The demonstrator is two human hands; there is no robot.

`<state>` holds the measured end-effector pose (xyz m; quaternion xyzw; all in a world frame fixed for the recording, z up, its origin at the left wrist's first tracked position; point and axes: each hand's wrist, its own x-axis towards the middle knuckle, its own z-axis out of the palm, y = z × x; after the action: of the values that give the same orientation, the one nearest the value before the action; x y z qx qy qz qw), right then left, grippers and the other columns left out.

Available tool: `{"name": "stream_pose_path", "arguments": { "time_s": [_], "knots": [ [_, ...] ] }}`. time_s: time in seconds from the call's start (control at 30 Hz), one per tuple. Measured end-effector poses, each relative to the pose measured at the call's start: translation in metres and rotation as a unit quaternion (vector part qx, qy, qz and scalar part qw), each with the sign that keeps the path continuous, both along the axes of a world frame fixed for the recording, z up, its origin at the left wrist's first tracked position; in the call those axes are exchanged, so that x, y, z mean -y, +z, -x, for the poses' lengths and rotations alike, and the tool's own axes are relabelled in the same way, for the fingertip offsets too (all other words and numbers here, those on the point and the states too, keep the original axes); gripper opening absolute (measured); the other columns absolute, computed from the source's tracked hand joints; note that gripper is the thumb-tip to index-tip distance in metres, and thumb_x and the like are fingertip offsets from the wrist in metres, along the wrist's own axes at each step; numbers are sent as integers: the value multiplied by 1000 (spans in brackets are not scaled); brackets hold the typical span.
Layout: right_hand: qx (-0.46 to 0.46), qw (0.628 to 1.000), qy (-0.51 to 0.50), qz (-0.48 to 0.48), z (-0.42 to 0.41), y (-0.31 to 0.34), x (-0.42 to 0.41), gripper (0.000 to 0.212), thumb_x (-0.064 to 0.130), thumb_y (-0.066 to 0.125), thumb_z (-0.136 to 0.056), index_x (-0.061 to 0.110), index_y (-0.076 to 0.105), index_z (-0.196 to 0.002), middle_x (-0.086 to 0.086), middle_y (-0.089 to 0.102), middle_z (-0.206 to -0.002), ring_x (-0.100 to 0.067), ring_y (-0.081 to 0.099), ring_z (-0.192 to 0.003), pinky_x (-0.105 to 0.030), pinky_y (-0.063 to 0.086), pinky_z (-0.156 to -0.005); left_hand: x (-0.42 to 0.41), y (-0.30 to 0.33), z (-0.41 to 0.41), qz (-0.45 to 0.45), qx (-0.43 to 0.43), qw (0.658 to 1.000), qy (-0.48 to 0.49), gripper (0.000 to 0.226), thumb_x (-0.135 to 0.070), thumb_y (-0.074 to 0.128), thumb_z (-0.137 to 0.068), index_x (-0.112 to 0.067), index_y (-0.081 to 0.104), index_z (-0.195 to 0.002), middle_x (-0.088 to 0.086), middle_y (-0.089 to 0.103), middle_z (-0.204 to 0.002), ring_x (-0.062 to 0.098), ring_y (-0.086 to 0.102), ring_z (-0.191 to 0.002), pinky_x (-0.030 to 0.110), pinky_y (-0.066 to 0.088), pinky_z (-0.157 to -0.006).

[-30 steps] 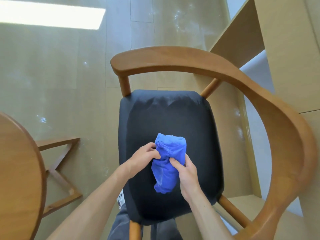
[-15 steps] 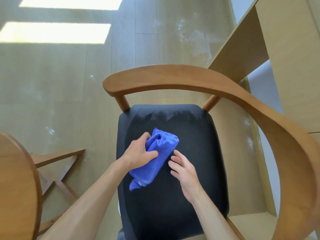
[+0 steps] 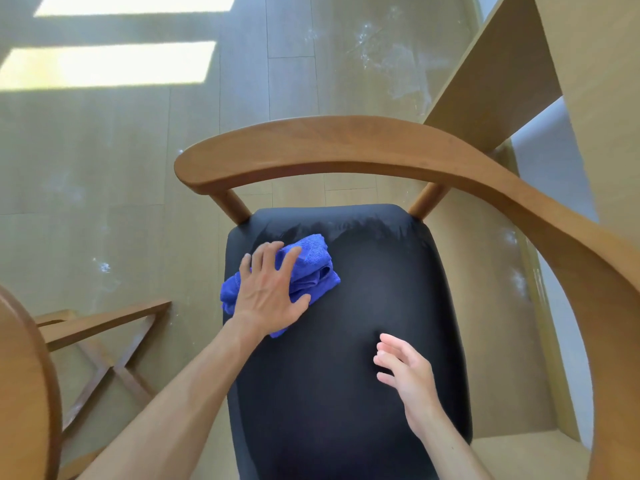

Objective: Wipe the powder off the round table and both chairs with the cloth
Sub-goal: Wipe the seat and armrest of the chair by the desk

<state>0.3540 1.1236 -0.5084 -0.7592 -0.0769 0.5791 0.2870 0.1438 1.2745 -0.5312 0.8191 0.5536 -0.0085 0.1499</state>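
Cloth (image 3: 311, 268), blue terry, bunched, lay at far-left corner of smooth black chair seat (image 3: 381, 306). Left hand (image 3: 268, 289) pressed it flat-fingered; right hand (image 3: 407, 372) hovered relaxed, empty.

Both forearms bare, no sleeves; left hand (image 3: 268, 289), right hand (image 3: 407, 372) ungloved.

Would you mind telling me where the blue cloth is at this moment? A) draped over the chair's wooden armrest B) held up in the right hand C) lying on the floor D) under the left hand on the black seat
D: the left hand lies with fingers spread on the blue cloth, pressing it onto the black seat; the right hand holds nothing.
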Motion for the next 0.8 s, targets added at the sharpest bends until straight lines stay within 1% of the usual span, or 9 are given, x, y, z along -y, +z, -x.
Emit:
{"name": "stream_pose_path", "arguments": {
  "time_s": [0.07,0.13,0.23,0.37,0.5,0.6,0.67,0.7,0.8],
  "knots": [
    [0,1000,0,2,1,-2,1,30,3,59,-89,22,65,-112,2,65,-112,-17,64,-103,-31,54,-81,-1,-5,5,42,-43,998,-12,94,-56,67,-53,-20,36,-134,17,44,-131,37,45,-116,58,41,-93],
    [-1,1000,7,-1,4,-3,1,30,3,59,-89,22,65,-111,2,65,-111,-16,65,-101,-32,55,-82,2,-8,3,66,-90,994,-22,105,-56,74,-47,-19,33,-137,18,42,-131,36,47,-111,55,45,-87],
    [-2,1000,20,1,7,-2,0,30,3,60,-89,23,66,-110,4,66,-110,-13,65,-99,-32,55,-83,4,-10,-4,54,-124,991,-11,99,-53,74,-49,-18,36,-134,17,42,-127,36,49,-102,48,45,-77],
    [10,999,34,-4,13,1,-6,30,4,60,-89,26,66,-108,6,66,-109,-12,65,-98,-33,55,-84,-5,1,-6,58,-49,996,49,72,-61,47,-75,-24,39,-136,8,43,-130,30,48,-107,45,43,-83],
    [14,997,62,-35,26,10,-30,30,8,58,-90,31,63,-108,7,65,-110,-7,62,-99,-33,52,-91,-17,12,7,119,54,988,78,56,-34,59,-85,-23,40,-136,2,35,-129,23,46,-111,35,44,-88],
    [85,984,127,-95,36,15,-58,36,10,58,-90,29,59,-121,10,61,-115,-4,57,-102,-28,48,-94,-21,19,21,167,80,979,90,70,-22,62,-76,-23,33,-140,-1,31,-130,20,41,-117,31,44,-90],
    [186,943,214,-173,41,15,-81,44,10,56,-90,26,54,-130,13,53,-124,-6,48,-114,-25,40,-101,-22,25,34,179,51,979,83,74,-19,62,-73,-20,31,-140,2,32,-131,22,43,-117,30,44,-90],
    [240,908,263,-222,44,14,-95,49,8,55,-89,24,51,-135,11,49,-131,-9,42,-120,-23,35,-104,-22,27,42,184,38,979,78,72,-17,61,-73,-19,31,-139,3,33,-131,22,44,-117,30,43,-90],
    [380,760,436,-297,49,7,-141,61,4,60,-83,20,47,-140,-4,40,-147,-26,33,-131,-38,33,-103,-20,32,58,203,37,975,79,62,-10,59,-75,-17,34,-131,0,34,-130,20,45,-116,32,45,-89]
  ]
}}
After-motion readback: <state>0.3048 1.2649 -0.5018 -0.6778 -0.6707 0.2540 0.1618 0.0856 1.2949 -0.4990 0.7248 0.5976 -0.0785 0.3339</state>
